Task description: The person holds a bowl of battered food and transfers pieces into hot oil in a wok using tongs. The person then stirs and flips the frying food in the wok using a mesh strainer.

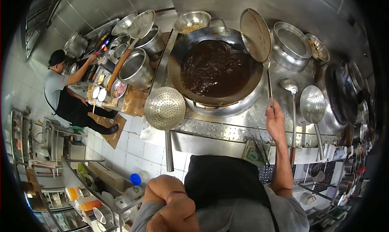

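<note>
My right hand [275, 120] is closed around the long metal handle of a round mesh skimmer [255, 35]. The skimmer's head is raised and tilted at the right rim of a large wok [176, 66]. Dark brown oil [214, 70] with a rippled, shiny surface fills much of the wok. My left arm is bent close to my body at the bottom, with a thin band on it. My left hand [176, 215] is near the lower edge; its fingers do not show clearly, and nothing held is visible there.
A perforated skimmer [165, 108] lies left of the wok. A ladle [289, 85] and another perforated skimmer [313, 104] lie to the right. Pots [135, 68] and bowls stand nearby. A co-worker [65, 86] reaches over the counter at left. Shelves [93, 187] stand behind.
</note>
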